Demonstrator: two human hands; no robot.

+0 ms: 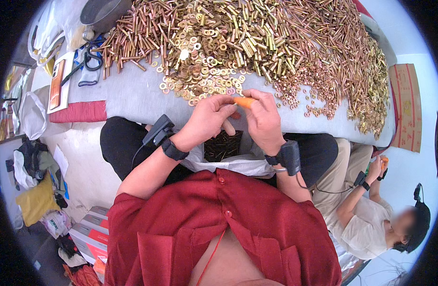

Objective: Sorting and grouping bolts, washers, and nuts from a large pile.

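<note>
Above my lap, at the near edge of the grey-covered table, my two hands meet. The fingers of my left hand are bent and pinched together; what sits between them is too small to tell. My right hand is closed too, with an orange finger cover on one finger, its tip by the left fingertips. Whatever it grips is hidden. Just beyond lie loose brass-coloured washers, metal sleeves and small nuts. Below my hands, a white bag between my legs holds dark thin metal pieces.
Long bolts heap at the far left, beside a grey bowl. Scissors and an orange phone lie at the left edge. To my right a co-worker sits close. Cardboard stands past the table's right end.
</note>
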